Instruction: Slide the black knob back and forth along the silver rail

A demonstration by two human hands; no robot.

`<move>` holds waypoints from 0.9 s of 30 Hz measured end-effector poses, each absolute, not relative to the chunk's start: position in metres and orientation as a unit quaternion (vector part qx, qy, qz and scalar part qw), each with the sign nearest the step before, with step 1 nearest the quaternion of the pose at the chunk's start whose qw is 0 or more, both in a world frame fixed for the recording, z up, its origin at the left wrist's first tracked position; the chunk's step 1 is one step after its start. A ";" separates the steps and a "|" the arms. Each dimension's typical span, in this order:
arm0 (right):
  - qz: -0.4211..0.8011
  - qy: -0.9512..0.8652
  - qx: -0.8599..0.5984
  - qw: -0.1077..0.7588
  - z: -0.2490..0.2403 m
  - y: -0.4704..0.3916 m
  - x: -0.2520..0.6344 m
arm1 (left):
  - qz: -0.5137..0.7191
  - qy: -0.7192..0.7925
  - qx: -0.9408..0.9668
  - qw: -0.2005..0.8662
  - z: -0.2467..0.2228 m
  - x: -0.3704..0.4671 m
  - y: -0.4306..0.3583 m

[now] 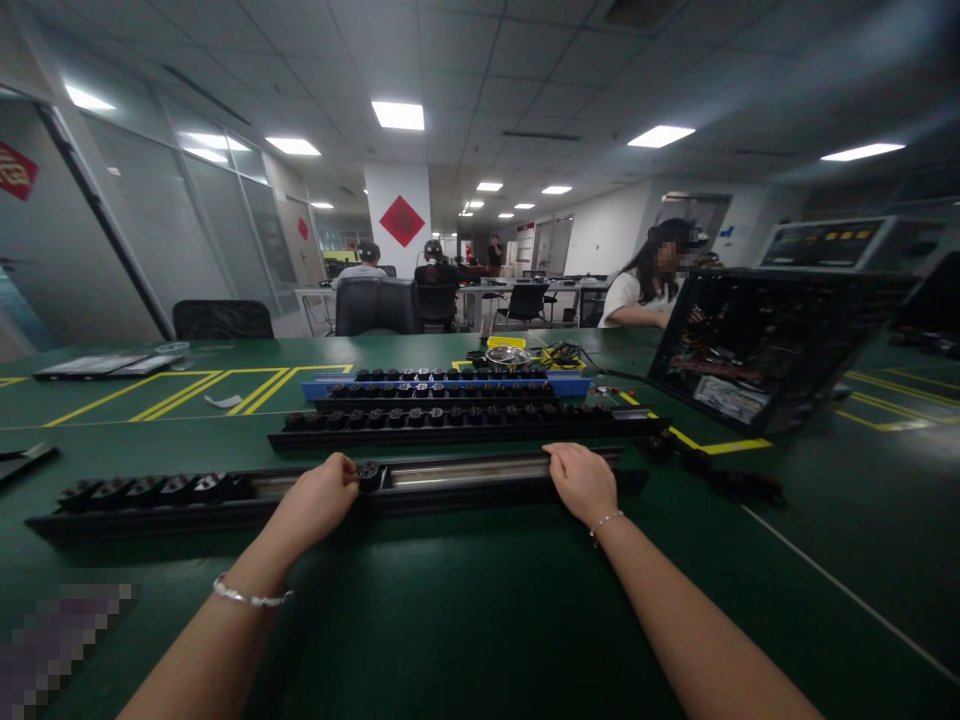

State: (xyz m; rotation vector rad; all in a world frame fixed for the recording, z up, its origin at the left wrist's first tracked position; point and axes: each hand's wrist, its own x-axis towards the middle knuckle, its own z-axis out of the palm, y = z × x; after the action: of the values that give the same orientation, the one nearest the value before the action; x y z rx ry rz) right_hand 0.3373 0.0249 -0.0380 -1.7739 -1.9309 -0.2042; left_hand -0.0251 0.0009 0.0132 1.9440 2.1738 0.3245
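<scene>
Where three loaded rails (450, 420) lie behind: left hand (319, 500) fingers pinching one black socket (368, 472), right hand (581, 480) flat on the rail (465, 475).

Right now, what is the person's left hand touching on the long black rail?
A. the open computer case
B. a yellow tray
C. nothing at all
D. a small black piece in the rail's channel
D: the left hand pinches a small black piece sitting in the long black rail, while the right hand rests on the rail farther along.

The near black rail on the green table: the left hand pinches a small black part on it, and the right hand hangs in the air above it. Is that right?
Not quite. In the head view the right hand rests on the near black rail, not above it. The left hand does pinch a small black part on it.
</scene>
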 end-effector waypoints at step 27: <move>-0.068 -0.717 -0.647 0.250 -0.037 0.024 0.336 | 0.158 0.613 0.760 0.148 0.005 0.024 -0.018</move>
State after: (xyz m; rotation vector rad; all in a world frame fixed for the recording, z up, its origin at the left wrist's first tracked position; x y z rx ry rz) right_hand 0.3364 0.0243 -0.0372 -1.7609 -1.9522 -0.1860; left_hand 0.0244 -0.0182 0.0046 2.1858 1.7629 0.4546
